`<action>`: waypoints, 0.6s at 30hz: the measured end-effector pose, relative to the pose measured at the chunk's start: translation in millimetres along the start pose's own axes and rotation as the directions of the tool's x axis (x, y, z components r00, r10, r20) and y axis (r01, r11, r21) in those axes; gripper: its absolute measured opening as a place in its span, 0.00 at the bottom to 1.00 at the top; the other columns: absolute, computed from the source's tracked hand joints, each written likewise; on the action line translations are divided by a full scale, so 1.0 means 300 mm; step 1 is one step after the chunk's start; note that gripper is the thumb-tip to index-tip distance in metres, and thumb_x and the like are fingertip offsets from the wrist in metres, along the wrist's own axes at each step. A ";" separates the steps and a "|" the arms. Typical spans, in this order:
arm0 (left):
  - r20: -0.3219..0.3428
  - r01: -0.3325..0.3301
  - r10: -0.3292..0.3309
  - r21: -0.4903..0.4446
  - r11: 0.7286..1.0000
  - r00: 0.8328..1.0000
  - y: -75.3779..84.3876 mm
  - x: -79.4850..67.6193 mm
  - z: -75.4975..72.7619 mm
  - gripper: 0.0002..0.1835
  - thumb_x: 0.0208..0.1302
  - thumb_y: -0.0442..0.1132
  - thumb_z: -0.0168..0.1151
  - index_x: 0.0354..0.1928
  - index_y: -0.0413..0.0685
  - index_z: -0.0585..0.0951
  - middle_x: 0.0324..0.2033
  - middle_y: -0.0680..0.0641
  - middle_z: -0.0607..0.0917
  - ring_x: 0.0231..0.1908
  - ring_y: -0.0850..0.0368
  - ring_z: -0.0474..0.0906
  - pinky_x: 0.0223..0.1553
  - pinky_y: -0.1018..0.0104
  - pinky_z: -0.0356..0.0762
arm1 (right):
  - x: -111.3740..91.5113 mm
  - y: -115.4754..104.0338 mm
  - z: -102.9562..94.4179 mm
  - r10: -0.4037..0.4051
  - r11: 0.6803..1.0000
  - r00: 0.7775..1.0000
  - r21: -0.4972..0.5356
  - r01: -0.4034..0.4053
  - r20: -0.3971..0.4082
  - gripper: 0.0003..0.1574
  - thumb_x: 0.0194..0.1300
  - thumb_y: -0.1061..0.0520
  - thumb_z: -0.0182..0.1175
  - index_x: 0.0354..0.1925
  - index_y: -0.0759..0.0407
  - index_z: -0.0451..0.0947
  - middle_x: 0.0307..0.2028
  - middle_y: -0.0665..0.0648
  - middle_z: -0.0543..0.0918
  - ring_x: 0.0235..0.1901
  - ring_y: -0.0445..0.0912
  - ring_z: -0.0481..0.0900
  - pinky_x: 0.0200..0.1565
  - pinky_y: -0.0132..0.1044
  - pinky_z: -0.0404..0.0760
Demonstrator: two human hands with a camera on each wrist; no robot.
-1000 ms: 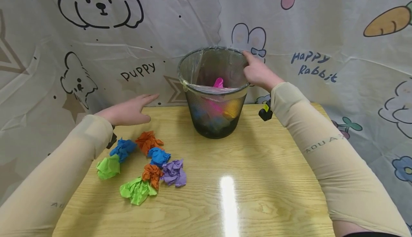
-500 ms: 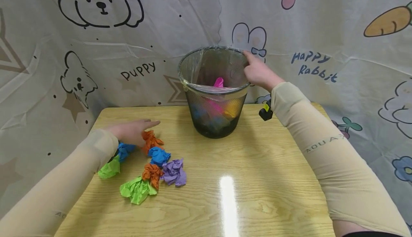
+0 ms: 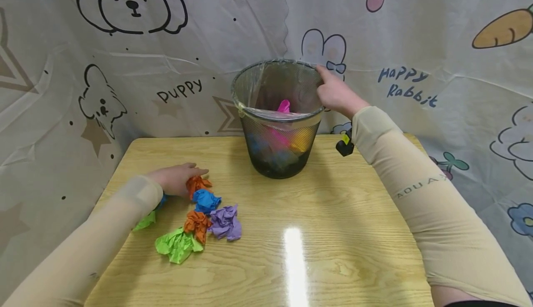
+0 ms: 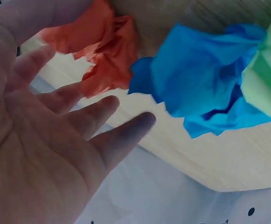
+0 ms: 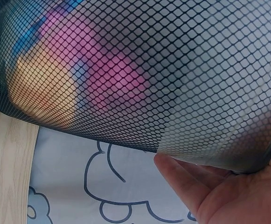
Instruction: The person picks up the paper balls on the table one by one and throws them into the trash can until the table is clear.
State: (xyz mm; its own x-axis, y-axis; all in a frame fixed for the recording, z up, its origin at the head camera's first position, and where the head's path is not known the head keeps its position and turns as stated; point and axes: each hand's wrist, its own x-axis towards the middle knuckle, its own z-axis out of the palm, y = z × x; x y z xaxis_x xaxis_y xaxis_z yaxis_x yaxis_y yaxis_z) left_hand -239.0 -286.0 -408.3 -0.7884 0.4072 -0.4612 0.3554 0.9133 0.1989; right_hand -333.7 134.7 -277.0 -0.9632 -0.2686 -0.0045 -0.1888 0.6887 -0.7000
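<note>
My left hand (image 3: pixel 176 179) is low over the table at an upper orange crumpled paper ball (image 3: pixel 196 186). In the left wrist view its fingers (image 4: pixel 95 119) are spread and nearly straight behind the orange paper, and the thumb lies across the front. A blue paper ball (image 4: pixel 205 74) is right beside those fingertips. My right hand (image 3: pixel 338 93) grips the rim of a black mesh wastebasket (image 3: pixel 279 147), with fingers against the outside of the mesh in the right wrist view. A clear liner covers the rim. Pink, yellow and blue items (image 5: pixel 116 81) show inside the basket.
Nearer on the table (image 3: pixel 333 251) lie a blue ball (image 3: pixel 206 201), a purple ball (image 3: pixel 226 223), another orange ball (image 3: pixel 197 226) and a green ball (image 3: pixel 179 246). Another green ball (image 3: pixel 145 221) is partly under the left forearm. A printed cloth (image 3: pixel 258 15) hangs behind.
My left hand has come down and slightly right from above the table to the upper orange paper ball. The right hand has stayed on the basket rim.
</note>
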 end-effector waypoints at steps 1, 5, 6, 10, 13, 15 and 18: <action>-0.001 -0.004 0.004 0.005 1.000 1.000 -0.002 0.003 0.005 0.45 0.59 0.35 0.74 0.77 0.46 0.66 0.73 0.23 0.57 0.69 0.23 0.57 0.63 0.31 0.65 | 0.001 0.001 0.000 0.000 1.000 1.000 0.001 0.000 0.000 0.47 0.72 0.67 0.36 0.83 0.56 0.33 0.81 0.59 0.42 0.79 0.54 0.42 0.76 0.49 0.45; -0.018 -0.033 0.034 0.016 0.999 0.999 -0.017 0.018 0.025 0.41 0.61 0.35 0.73 0.76 0.45 0.68 0.71 0.22 0.60 0.68 0.23 0.61 0.61 0.33 0.68 | -0.001 0.000 0.000 -0.003 1.000 1.000 0.000 0.003 0.001 0.47 0.72 0.67 0.36 0.83 0.56 0.33 0.81 0.59 0.42 0.79 0.54 0.42 0.76 0.48 0.44; -0.026 -0.044 0.045 0.021 0.999 0.999 -0.021 0.023 0.030 0.39 0.62 0.36 0.73 0.75 0.45 0.69 0.71 0.22 0.61 0.67 0.23 0.63 0.61 0.34 0.68 | 0.000 0.001 0.000 -0.003 1.000 1.000 -0.001 0.003 0.002 0.47 0.72 0.67 0.36 0.83 0.56 0.33 0.81 0.59 0.41 0.79 0.53 0.41 0.76 0.48 0.44; -0.061 -0.094 0.097 0.049 0.994 0.993 -0.035 0.039 0.047 0.34 0.64 0.36 0.71 0.72 0.46 0.74 0.68 0.23 0.66 0.64 0.25 0.67 0.61 0.34 0.69 | 0.002 0.002 -0.001 -0.003 1.000 1.000 -0.005 0.003 0.005 0.47 0.72 0.66 0.36 0.83 0.56 0.33 0.81 0.59 0.41 0.79 0.53 0.41 0.76 0.48 0.44; -0.087 -0.131 0.138 0.081 0.988 0.987 -0.038 0.048 0.054 0.30 0.65 0.32 0.68 0.70 0.46 0.77 0.65 0.25 0.70 0.62 0.26 0.70 0.60 0.35 0.71 | 0.002 0.002 -0.002 -0.002 1.000 1.000 -0.005 0.002 0.006 0.47 0.72 0.66 0.36 0.83 0.56 0.33 0.81 0.59 0.41 0.79 0.53 0.41 0.76 0.47 0.44; -0.104 -0.149 0.160 0.101 0.984 0.982 -0.038 0.053 0.057 0.28 0.65 0.30 0.65 0.68 0.46 0.79 0.64 0.26 0.72 0.61 0.27 0.72 0.60 0.37 0.72 | 0.002 0.001 -0.003 -0.002 1.000 1.000 -0.002 0.002 0.007 0.47 0.72 0.66 0.36 0.83 0.56 0.33 0.81 0.58 0.41 0.79 0.53 0.41 0.76 0.47 0.44; -0.128 -0.171 0.187 0.126 0.977 0.974 -0.038 0.060 0.062 0.24 0.66 0.30 0.66 0.65 0.46 0.82 0.60 0.29 0.76 0.58 0.31 0.75 0.58 0.39 0.74 | 0.001 0.000 -0.002 0.002 1.000 1.000 0.007 -0.002 0.009 0.47 0.72 0.66 0.36 0.83 0.55 0.33 0.81 0.58 0.41 0.79 0.53 0.42 0.76 0.47 0.44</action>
State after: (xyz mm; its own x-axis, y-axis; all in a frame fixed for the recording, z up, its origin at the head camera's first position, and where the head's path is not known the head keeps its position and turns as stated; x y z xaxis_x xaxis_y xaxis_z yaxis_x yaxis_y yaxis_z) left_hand -248.0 -289.2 -434.9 -0.7656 0.5681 -0.3018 0.5451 0.8220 0.1646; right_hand -334.2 135.1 -276.7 -0.9618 -0.2736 -0.0122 -0.1859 0.6848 -0.7046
